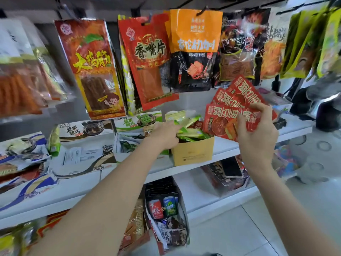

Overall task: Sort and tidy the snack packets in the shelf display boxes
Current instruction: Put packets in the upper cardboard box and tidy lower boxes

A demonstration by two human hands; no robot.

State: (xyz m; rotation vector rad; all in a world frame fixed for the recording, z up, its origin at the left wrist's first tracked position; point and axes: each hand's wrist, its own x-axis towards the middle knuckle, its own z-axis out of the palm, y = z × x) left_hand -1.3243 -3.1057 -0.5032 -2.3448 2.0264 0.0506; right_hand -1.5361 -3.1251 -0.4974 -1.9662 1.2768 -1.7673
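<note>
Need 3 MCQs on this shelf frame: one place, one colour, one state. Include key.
1. Where is the left hand?
A. At the green packets in the yellow box
B. On a hanging bag
C. On the floor

2. What colour are the packets that the right hand holds?
A. Blue
B. Red
C. White

3. What state is the right hand's grip in?
A. Open and empty
B. Curled around a fanned bunch of packets
C. Flat on the shelf

Key: 1 A, the hand reaches into the box on the shelf; 2 B, red fronts show above the fingers; 3 B, the fingers wrap round several packets.
</note>
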